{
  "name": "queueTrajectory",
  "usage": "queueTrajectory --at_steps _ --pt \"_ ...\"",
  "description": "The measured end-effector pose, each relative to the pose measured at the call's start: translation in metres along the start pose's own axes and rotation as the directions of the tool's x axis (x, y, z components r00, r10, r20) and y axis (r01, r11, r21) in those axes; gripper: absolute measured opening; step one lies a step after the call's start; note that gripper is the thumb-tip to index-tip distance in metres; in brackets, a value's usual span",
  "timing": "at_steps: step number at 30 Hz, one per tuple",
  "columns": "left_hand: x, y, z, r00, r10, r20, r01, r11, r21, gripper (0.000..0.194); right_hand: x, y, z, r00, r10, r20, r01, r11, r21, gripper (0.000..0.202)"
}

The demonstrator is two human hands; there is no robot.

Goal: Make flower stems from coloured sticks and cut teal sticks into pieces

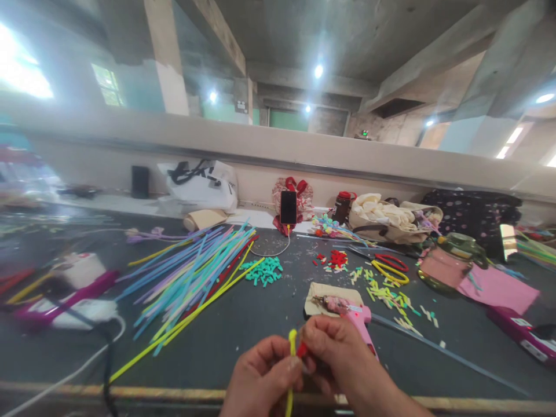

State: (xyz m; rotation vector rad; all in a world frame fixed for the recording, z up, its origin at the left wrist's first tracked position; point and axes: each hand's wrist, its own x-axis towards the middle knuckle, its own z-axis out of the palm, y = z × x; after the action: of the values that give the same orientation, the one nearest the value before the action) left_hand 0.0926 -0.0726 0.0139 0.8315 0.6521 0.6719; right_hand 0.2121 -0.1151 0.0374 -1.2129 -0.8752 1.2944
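Observation:
At the table's near edge, my left hand (263, 373) pinches a yellow pipe cleaner (292, 337) upright, its top end thickened into a small knob. Against it, my right hand (341, 356) has closed its fingers on a small red piece (302, 350), which is partly hidden by the fingertips. Just beyond my right hand lies a pink glue gun (358, 315), its nozzle resting over a beige pad (319, 289). Cut red pieces (337, 259), teal pieces (264, 271) and pale yellow-green pieces (388, 295) form loose piles farther back.
Long coloured pipe cleaners (195, 284) spread across the left. Scissors with red and yellow handles (391, 269) lie at right, near a glass jar (447, 263) and pink paper (499, 289). A phone (288, 207) stands at the back on a white cable. A power strip (78, 310) sits left.

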Motion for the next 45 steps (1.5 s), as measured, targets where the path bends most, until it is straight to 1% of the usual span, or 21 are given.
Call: queueTrajectory --at_steps 2,4,6,7,9,11,14,17,18,20,23,25,29,31,33,36,38,40,42,45 --pt "0.000 0.001 -0.001 0.999 -0.046 -0.025 0.043 0.995 -0.088 0.021 -0.002 -0.004 -0.002 0.994 -0.072 -0.083 0.065 0.994 -0.093 0.037" --pt "-0.001 0.003 -0.001 0.993 -0.070 -0.093 0.056 0.988 -0.147 0.020 -0.005 -0.006 -0.006 0.980 -0.143 -0.139 0.119 0.979 -0.167 0.031" --pt "-0.001 0.005 0.002 0.984 -0.090 -0.155 0.063 0.983 -0.171 0.020 -0.008 -0.007 -0.010 0.964 -0.198 -0.176 0.150 0.956 -0.250 0.023" --pt "0.000 0.006 0.003 0.982 -0.100 -0.162 0.071 0.982 -0.175 0.020 -0.009 -0.006 -0.011 0.958 -0.220 -0.186 0.159 0.942 -0.295 0.019" --pt "0.002 0.005 0.006 0.983 -0.115 -0.145 0.090 0.981 -0.172 0.021 -0.011 -0.003 -0.011 0.941 -0.262 -0.214 0.170 0.914 -0.369 0.015" --pt "0.005 0.002 0.008 0.985 -0.118 -0.125 0.097 0.982 -0.160 0.022 -0.012 0.001 -0.009 0.923 -0.290 -0.254 0.173 0.900 -0.400 0.013" --pt "0.007 -0.002 0.009 0.987 -0.107 -0.118 0.093 0.989 -0.119 0.021 -0.012 0.004 -0.006 0.910 -0.289 -0.299 0.161 0.908 -0.387 0.015" --pt "0.007 -0.005 0.009 0.990 -0.101 -0.099 0.094 0.993 -0.071 0.020 -0.011 0.006 -0.006 0.914 -0.279 -0.295 0.164 0.918 -0.362 0.016" --pt "0.007 -0.006 0.008 0.991 -0.095 -0.092 0.090 0.994 -0.056 0.020 -0.011 0.006 -0.007 0.915 -0.282 -0.289 0.171 0.919 -0.355 0.016" --pt "0.006 -0.008 0.007 0.993 -0.086 -0.085 0.084 0.996 -0.023 0.021 -0.010 0.007 -0.011 0.936 -0.253 -0.244 0.166 0.930 -0.329 0.017" --pt "0.004 -0.008 0.006 0.994 -0.082 -0.079 0.083 0.997 0.007 0.023 -0.010 0.008 -0.015 0.977 -0.154 -0.146 0.114 0.961 -0.251 0.018" --pt "0.001 -0.006 0.006 0.994 -0.092 -0.062 0.092 0.996 0.002 0.023 -0.010 0.009 -0.015 0.988 -0.106 -0.112 0.082 0.977 -0.198 0.018" --pt "-0.003 0.001 0.004 0.981 -0.190 -0.025 0.190 0.982 -0.017 0.025 -0.011 0.010 -0.019 0.992 -0.073 -0.100 0.060 0.990 -0.127 0.019" --pt "-0.003 0.003 0.002 0.974 -0.227 -0.026 0.226 0.974 -0.019 0.026 -0.011 0.011 -0.024 0.990 -0.105 -0.089 0.093 0.986 -0.136 0.019" --pt "-0.003 0.006 0.000 0.972 -0.231 -0.031 0.231 0.973 -0.003 0.026 -0.011 0.009 -0.031 0.983 -0.165 -0.079 0.149 0.974 -0.173 0.018" --pt "-0.003 0.010 -0.003 0.971 -0.241 -0.006 0.240 0.967 0.083 0.025 -0.009 0.002 -0.039 0.959 -0.279 -0.041 0.258 0.928 -0.269 0.015" --pt "-0.003 0.014 -0.004 0.972 -0.234 0.021 0.228 0.962 0.153 0.024 -0.007 -0.006 -0.041 0.934 -0.355 0.035 0.346 0.879 -0.329 0.014" --pt "-0.002 0.018 -0.004 0.975 -0.220 0.041 0.206 0.956 0.209 0.023 -0.003 -0.012 -0.042 0.909 -0.402 0.112 0.415 0.838 -0.355 0.013" --pt "-0.001 0.023 -0.004 0.976 -0.210 0.057 0.190 0.951 0.246 0.022 0.001 -0.017 -0.041 0.900 -0.409 0.147 0.434 0.825 -0.361 0.013" --pt "0.003 0.027 -0.004 0.968 -0.229 0.103 0.191 0.939 0.286 0.020 0.006 -0.021 -0.040 0.916 -0.366 0.167 0.402 0.828 -0.390 0.017"
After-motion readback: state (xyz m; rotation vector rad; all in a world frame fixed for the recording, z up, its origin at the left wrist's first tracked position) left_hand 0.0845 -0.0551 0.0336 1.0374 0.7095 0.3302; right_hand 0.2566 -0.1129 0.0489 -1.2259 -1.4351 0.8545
